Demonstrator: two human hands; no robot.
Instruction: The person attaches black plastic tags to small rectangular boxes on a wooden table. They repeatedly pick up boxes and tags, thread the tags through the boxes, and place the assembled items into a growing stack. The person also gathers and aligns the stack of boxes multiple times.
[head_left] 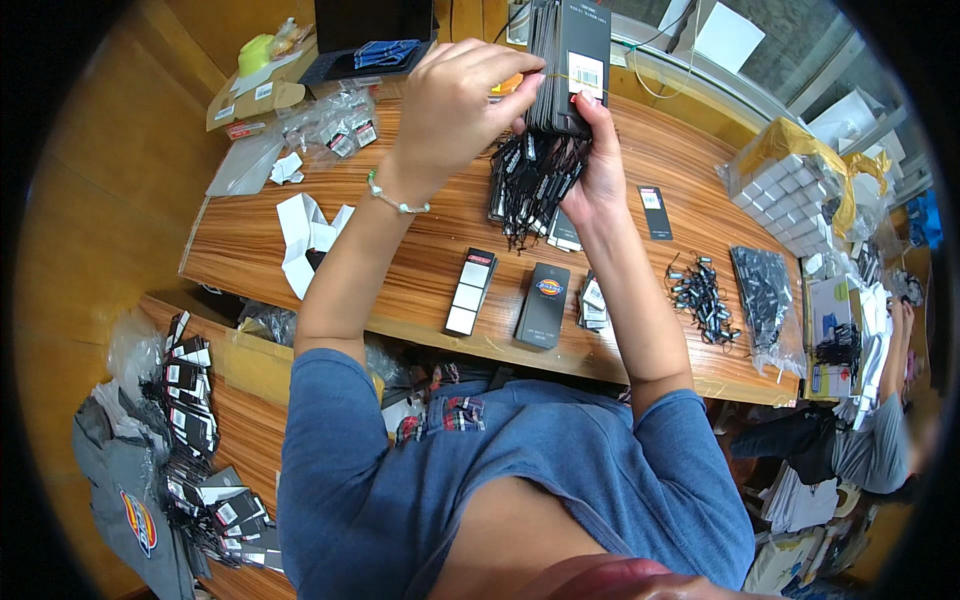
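Observation:
My right hand (597, 165) grips a thick stack of black hang tags (588, 40) near its lower end, thumb on the front face. Dark strings (525, 190) dangle in a bunch from the stack. A thin yellowish rubber band (565, 76) crosses the stack, and my left hand (465, 90) pinches it at the stack's left side. On the table below lie a pile of black tags with white labels (470, 292), a pile of dark grey tags (543, 305) and a smaller pile of tags (594, 303), partly behind my right forearm.
To the right are a single tag (654, 212), loose black strings (703, 298), a plastic bag of black strings (765, 305) and wrapped white boxes (785, 195). White paper (300, 245) and clear bags (335, 125) lie left. A side table holds more tags (190, 400). Another person (875, 445) is far right.

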